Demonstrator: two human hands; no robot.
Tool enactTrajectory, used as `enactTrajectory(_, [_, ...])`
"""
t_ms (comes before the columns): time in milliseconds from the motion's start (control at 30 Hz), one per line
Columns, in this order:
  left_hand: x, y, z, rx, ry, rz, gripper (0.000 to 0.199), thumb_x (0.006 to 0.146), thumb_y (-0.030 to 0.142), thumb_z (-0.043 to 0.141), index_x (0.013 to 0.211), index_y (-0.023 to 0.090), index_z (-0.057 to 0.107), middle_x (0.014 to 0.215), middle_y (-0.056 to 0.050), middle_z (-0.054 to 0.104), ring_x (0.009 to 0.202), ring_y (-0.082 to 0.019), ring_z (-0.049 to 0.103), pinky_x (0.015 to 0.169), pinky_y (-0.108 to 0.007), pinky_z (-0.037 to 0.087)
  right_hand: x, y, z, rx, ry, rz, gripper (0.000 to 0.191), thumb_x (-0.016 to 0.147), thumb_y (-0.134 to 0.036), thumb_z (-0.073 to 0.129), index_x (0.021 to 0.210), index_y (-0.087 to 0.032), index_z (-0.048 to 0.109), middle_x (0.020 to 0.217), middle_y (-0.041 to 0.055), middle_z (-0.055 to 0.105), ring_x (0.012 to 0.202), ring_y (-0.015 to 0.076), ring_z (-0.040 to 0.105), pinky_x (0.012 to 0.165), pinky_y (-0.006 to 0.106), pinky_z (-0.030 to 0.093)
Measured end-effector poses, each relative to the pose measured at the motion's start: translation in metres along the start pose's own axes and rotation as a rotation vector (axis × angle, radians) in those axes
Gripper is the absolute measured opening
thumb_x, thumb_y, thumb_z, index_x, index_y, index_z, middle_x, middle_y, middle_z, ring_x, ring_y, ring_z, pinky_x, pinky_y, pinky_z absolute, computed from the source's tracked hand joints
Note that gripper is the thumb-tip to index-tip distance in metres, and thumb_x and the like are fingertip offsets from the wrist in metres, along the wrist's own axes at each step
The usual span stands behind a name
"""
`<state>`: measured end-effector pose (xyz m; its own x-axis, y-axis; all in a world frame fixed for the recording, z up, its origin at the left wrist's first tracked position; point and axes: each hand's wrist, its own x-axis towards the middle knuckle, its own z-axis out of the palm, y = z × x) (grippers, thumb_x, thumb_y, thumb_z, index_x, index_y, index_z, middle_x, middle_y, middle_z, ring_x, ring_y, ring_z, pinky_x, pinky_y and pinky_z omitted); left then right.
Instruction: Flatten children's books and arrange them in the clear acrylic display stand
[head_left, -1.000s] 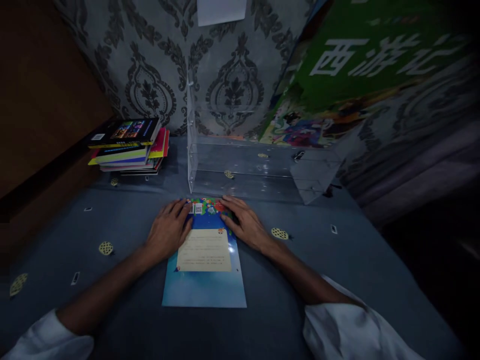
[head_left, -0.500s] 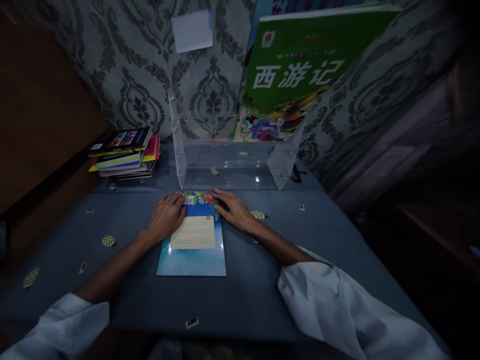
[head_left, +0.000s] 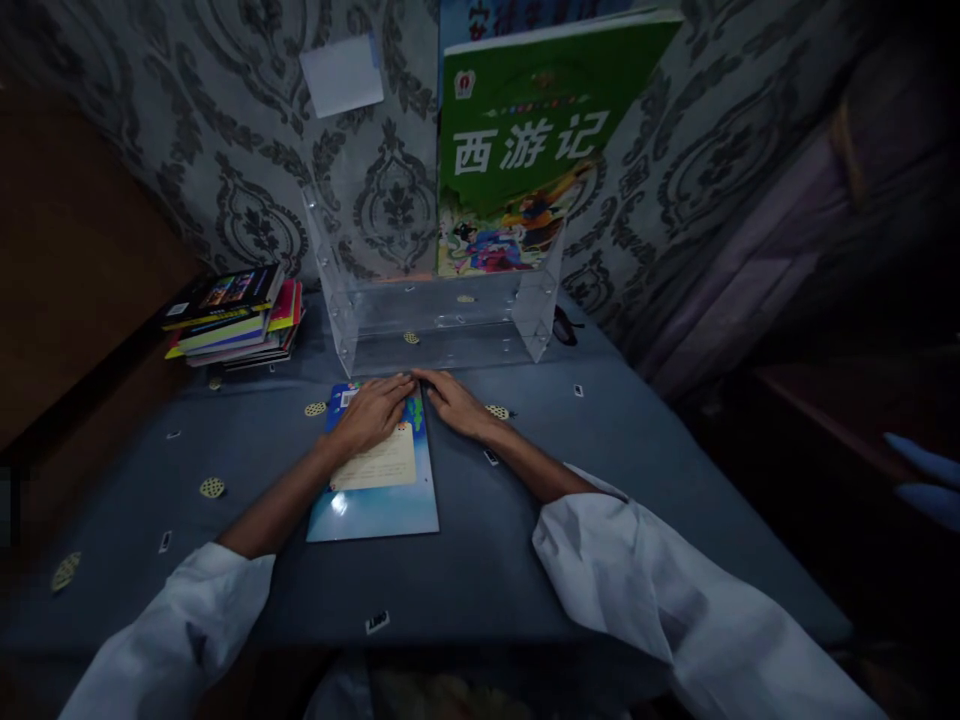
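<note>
A blue book (head_left: 382,510) with a cream text panel lies flat on the grey-blue table cloth. Across its upper part rests my left hand (head_left: 373,412), palm down, fingers stretched toward the top right corner. My right hand (head_left: 454,402) is at that same corner, its fingertips meeting those of my left hand, the rest of it on the cloth beside the book. Neither hand is wrapped round anything. Behind them stands a clear acrylic rack (head_left: 536,315), with a green book (head_left: 517,135) with white characters leaning upright in its right part.
A stack of books (head_left: 236,315) sits at the back left of the table (head_left: 600,560). Another blue book (head_left: 495,20) shows behind the green one. A dark object (head_left: 565,327) lies right of the rack. Patterned wall stands behind, a white card (head_left: 343,76) on it.
My left hand has slid right across the top of the book, and its fingertips now meet my right hand's. The view has shifted, so the rack and green book appear further left.
</note>
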<state>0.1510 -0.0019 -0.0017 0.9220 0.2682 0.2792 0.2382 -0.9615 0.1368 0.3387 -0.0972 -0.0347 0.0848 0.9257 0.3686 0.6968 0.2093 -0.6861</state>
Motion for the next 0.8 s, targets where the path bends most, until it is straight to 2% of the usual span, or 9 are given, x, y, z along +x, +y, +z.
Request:
enactTrajectory(100, [0.000,-0.001,-0.001,-0.009,0.004,0.008,0.044,0.099,0.022,0.041,0.139,0.015,0.057,0.145,-0.012,0.058,0.135,-0.025,0.053,0.113,-0.047,0.042,0.001,0.003,0.002,-0.008,0.011,-0.012,0.051,0.092,-0.011,0.041,0.140,-0.017,0.055,0.138,0.0114,0.063,0.129,0.0213,0.056,0.114,0.047,0.041])
enactTrajectory(267, [0.001,0.001,-0.003,-0.009,-0.002,0.032,0.044,0.098,0.019,0.041,0.139,0.014,0.057,0.143,-0.014,0.059,0.136,-0.025,0.053,0.112,-0.048,0.042,0.001,0.002,0.000,-0.047,-0.007,-0.027,0.051,0.093,-0.010,0.041,0.141,-0.015,0.054,0.137,0.0127,0.063,0.129,0.0218,0.055,0.112,0.045,0.042])
enactTrajectory(367, [0.002,0.003,-0.005,-0.019,-0.024,0.034,0.044,0.097,0.017,0.041,0.138,0.016,0.058,0.143,-0.012,0.060,0.135,-0.025,0.053,0.112,-0.050,0.042,-0.001,-0.002,-0.001,-0.088,-0.017,-0.044,0.047,0.095,-0.014,0.042,0.139,-0.019,0.056,0.135,0.0100,0.065,0.128,0.0227,0.056,0.111,0.046,0.043])
enactTrajectory(467, [0.000,0.007,-0.007,-0.039,-0.057,0.046,0.044,0.096,0.015,0.040,0.136,0.019,0.060,0.143,-0.011,0.060,0.135,-0.025,0.053,0.114,-0.051,0.040,-0.002,-0.006,-0.002,-0.137,-0.022,-0.051,0.043,0.099,-0.020,0.040,0.138,-0.017,0.058,0.135,0.0107,0.066,0.126,0.0239,0.057,0.111,0.045,0.042])
enactTrajectory(667, [-0.021,0.022,-0.011,-0.111,-0.079,0.136,0.045,0.097,0.017,0.040,0.138,0.020,0.058,0.141,-0.011,0.061,0.138,-0.024,0.051,0.114,-0.052,0.040,-0.003,-0.017,-0.006,-0.205,-0.079,-0.040,0.043,0.103,-0.030,0.037,0.139,-0.017,0.056,0.140,0.0110,0.062,0.131,0.0262,0.054,0.112,0.045,0.040])
enactTrajectory(800, [-0.042,0.041,-0.018,-0.170,-0.087,0.197,0.047,0.098,0.016,0.039,0.142,0.021,0.054,0.144,-0.011,0.059,0.138,-0.023,0.051,0.114,-0.052,0.041,-0.004,-0.023,-0.009,-0.230,-0.084,-0.034,0.043,0.102,-0.032,0.040,0.137,-0.014,0.057,0.141,0.0127,0.062,0.131,0.0274,0.054,0.112,0.044,0.039])
